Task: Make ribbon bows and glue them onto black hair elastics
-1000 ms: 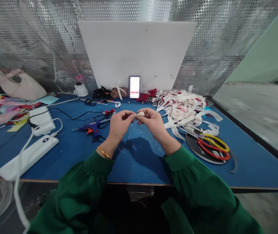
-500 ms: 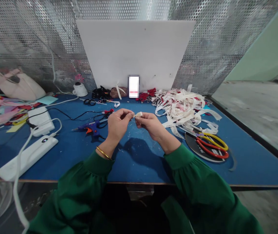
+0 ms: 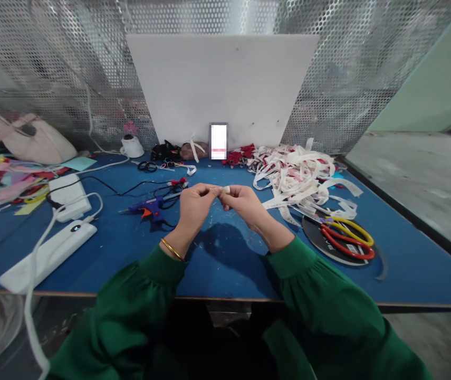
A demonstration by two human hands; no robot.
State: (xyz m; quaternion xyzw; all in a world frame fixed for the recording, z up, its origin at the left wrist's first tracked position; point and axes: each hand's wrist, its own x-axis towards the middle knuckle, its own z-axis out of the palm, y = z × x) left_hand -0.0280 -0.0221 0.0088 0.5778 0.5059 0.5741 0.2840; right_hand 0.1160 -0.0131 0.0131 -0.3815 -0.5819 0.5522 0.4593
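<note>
Through the head view I have both hands raised over the blue surface (image 3: 130,264), meeting near the middle of it. My right hand (image 3: 245,205) has its grip closed, thumb and fingers pinching a small off-white piece (image 3: 226,189) that shows just above the thumb. My left hand (image 3: 195,208) comes in from the other side with thumb and finger pressed together at the left end of the same piece; the fingertips cover that end, so I cannot tell how much of it they pinch. A gold bangle (image 3: 172,249) circles the left wrist, and green sleeves (image 3: 134,301) reach both wrists. Left of the left hand I see a blue glue gun (image 3: 152,208) lying on its side. Beyond the right hand spreads a tangled heap of white ribbon (image 3: 296,174), and nearer me, scissors (image 3: 347,240) with red and yellow handles lie across a black disc (image 3: 314,240). Further off, a phone (image 3: 219,141) with a blurred screen stands upright against a white board (image 3: 225,84). At far left I have a long white power strip (image 3: 49,258) beside a white box (image 3: 69,198), with a pale pink handbag (image 3: 37,140) behind.
</note>
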